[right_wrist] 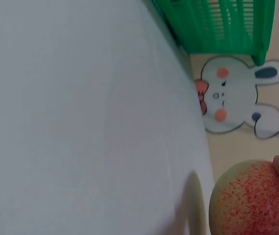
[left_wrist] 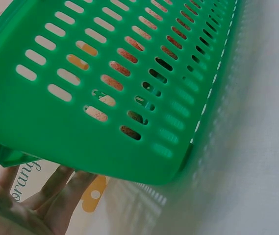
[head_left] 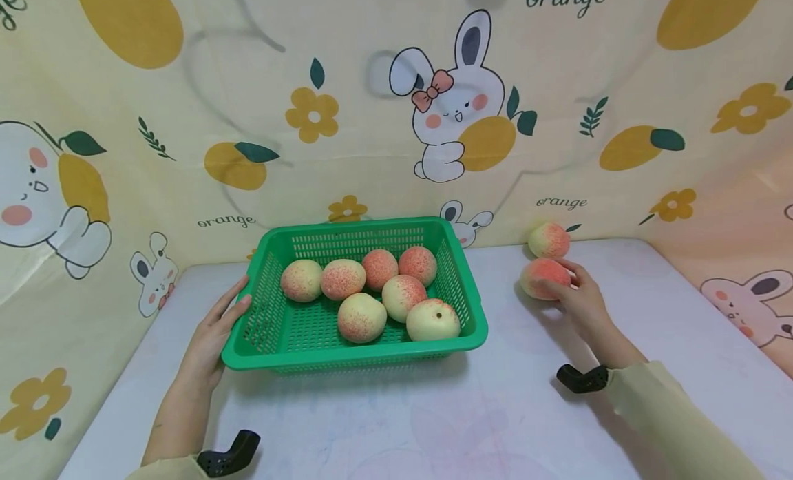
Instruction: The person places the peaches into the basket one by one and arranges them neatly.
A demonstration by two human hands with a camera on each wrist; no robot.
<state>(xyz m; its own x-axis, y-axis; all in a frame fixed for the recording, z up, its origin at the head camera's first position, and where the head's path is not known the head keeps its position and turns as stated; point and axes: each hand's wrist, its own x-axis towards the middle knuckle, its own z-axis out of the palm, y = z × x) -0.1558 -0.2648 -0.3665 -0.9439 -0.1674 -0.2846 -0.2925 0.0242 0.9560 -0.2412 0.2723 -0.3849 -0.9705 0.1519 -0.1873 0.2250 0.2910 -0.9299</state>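
Observation:
On the left, my left hand (head_left: 207,342) grips the left rim of a green plastic basket (head_left: 353,359), with fingertips over the rim's edge. The left wrist view shows its fingers (left_wrist: 56,193) at the rim, beside the slotted wall. Several peaches (head_left: 362,318), pale yellow with red speckles, lie inside the basket. Right of the basket, my right hand (head_left: 588,311) holds another peach (head_left: 540,279) between thumb and fingers. The thumb shows on that peach (right_wrist: 252,200) in the right wrist view. Just behind it sits one more peach (head_left: 548,240) at the table's back edge.
The white table (head_left: 495,418) runs back to a patterned cloth (head_left: 353,46) with rabbits and oranges, which also rises along the sides. Black curved pieces (head_left: 582,379) stick out at both wrists.

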